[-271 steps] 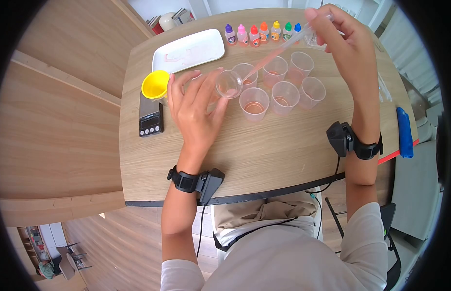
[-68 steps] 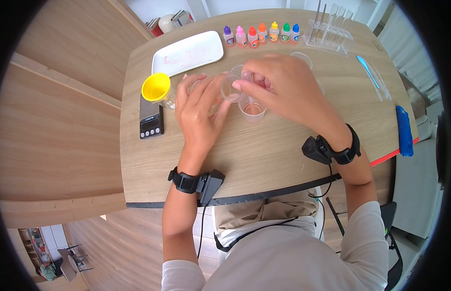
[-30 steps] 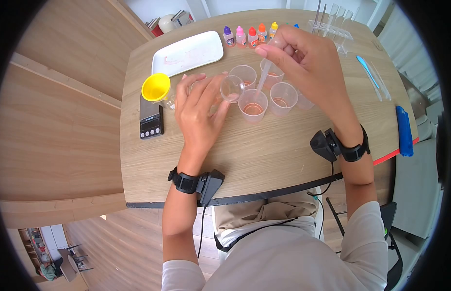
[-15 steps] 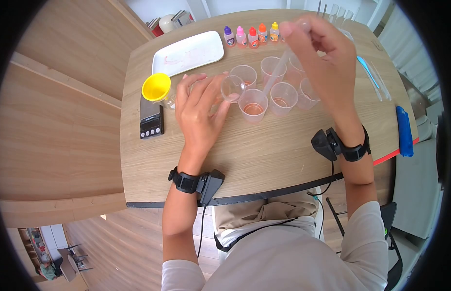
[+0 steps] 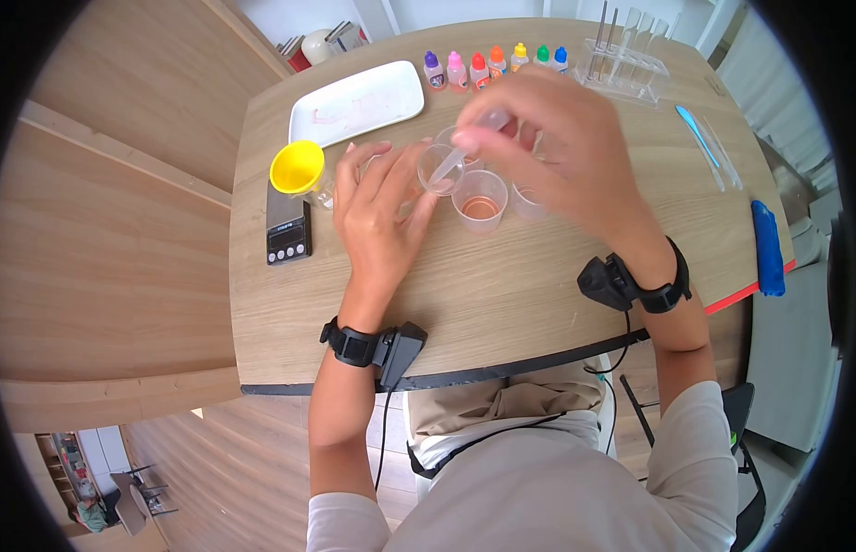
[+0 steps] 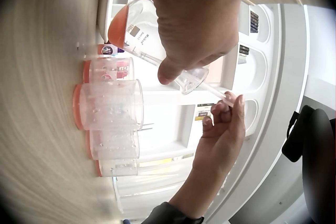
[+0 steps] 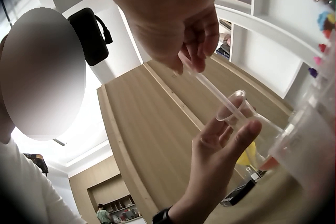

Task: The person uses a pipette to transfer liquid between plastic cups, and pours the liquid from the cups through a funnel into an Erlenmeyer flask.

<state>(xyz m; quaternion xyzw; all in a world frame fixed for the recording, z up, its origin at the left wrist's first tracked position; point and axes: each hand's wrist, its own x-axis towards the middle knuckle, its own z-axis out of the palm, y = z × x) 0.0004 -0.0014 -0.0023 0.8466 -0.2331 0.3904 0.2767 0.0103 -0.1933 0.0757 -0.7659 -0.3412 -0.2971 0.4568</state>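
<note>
My left hand (image 5: 377, 212) holds a glass conical flask (image 6: 142, 29) by its neck, tilted, with orange-pink liquid pooled at its base. My right hand (image 5: 571, 152) pinches a clear plastic dropper (image 7: 218, 94) by its bulb end. The dropper's stem passes through the flask's round mouth and down the neck, as both wrist views show. Just right of the flask, a plastic cup (image 5: 480, 204) holds a shallow layer of orange-pink liquid. More such cups (image 6: 107, 106) stand in a cluster; in the head view my right hand covers most of them.
A yellow cup (image 5: 297, 167) stands by a small black scale (image 5: 288, 235) at the left. Behind are a white tray (image 5: 354, 101), several dye bottles (image 5: 479, 69) and a test tube rack (image 5: 626, 74). A blue tool (image 5: 695, 129) lies at the right.
The right hand lifted the dropper out of the front cup, raised it up and right, then brought it left into the flask's mouth. The left hand and flask stayed put.
</note>
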